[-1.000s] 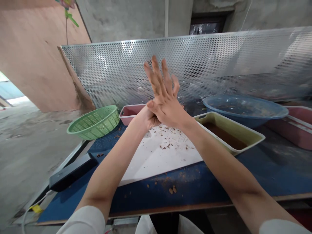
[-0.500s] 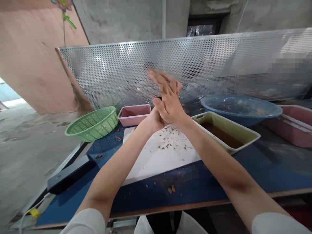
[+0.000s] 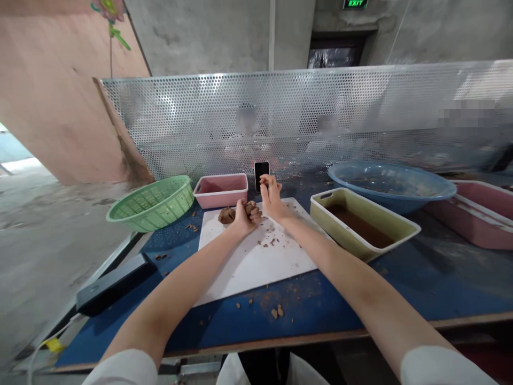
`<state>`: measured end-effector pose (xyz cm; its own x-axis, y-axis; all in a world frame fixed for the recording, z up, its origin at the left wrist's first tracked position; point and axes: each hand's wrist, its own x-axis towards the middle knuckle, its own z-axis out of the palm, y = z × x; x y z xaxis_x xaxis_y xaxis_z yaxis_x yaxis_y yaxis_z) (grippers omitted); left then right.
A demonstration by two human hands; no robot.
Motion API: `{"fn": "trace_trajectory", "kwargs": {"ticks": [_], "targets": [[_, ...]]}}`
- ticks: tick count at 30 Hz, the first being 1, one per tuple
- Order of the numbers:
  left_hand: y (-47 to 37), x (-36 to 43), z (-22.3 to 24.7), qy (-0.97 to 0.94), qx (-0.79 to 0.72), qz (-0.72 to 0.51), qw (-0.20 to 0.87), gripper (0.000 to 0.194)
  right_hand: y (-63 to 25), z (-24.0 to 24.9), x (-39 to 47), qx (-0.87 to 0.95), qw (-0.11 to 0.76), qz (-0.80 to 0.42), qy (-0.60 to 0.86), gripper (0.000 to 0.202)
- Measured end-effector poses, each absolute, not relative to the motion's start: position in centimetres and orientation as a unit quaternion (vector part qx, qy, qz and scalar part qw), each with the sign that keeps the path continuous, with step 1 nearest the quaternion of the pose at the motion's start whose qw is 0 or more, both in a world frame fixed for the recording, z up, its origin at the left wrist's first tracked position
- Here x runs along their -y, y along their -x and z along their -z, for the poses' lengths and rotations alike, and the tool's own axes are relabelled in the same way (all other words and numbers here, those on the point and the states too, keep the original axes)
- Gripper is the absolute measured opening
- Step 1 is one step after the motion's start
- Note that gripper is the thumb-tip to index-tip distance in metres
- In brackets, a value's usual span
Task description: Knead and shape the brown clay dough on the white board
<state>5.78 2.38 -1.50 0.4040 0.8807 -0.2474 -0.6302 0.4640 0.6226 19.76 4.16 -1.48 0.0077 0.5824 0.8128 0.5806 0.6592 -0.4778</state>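
toward 11 o'clock from the middle of the white board (image 3: 262, 270), head view: the left hand (image 3: 245, 218) is gripping a brown lump (image 3: 250, 207), fingers curling around it. a second brown lump (image 3: 226, 215) is sitting on the board just beside that hand, on its 9 o'clock side. the right hand (image 3: 273, 200) is hovering at 1 o'clock, apart from the left; its grip is open, fingers loosely bending, no object showing in it. dark crumbs (image 3: 272, 242) are lying scattered on the board.

surroundings, from board middle: phone (image 3: 258, 176) standing upright at 12, in front of the perforated panel (image 3: 192, 120); small pink bin (image 3: 220, 199) resting at 11; green basket (image 3: 154, 206) tilting at 10; black device (image 3: 116, 286) lying near 8; olive bin (image 3: 348, 230) holding brown contents at 2; blue basin (image 3: 395, 198) resting beyond it; small tan pieces (image 3: 277, 311) lying at 6 on the blue tabletop (image 3: 320, 315).
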Motion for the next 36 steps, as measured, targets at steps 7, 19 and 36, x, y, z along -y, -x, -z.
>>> {"fn": "trace_trajectory", "kwargs": {"ticks": [7,19,36], "targets": [[-5.4,-2.2,2.7,-0.224,-0.252,-0.497,0.799,0.048,-19.2,4.9,-4.4,0.755,0.493,-0.001,0.432,0.041],[-6.0,-2.4,2.7,-0.269,-0.325,-0.492,0.761,0.065,-19.4,5.8,-5.4,0.753,0.515,0.001,0.409,0.036],[-5.1,-5.5,5.7,-0.189,-0.254,-0.588,0.744,0.038,-19.5,5.5,-5.2,0.82,0.374,0.04,0.431,0.039]]}}
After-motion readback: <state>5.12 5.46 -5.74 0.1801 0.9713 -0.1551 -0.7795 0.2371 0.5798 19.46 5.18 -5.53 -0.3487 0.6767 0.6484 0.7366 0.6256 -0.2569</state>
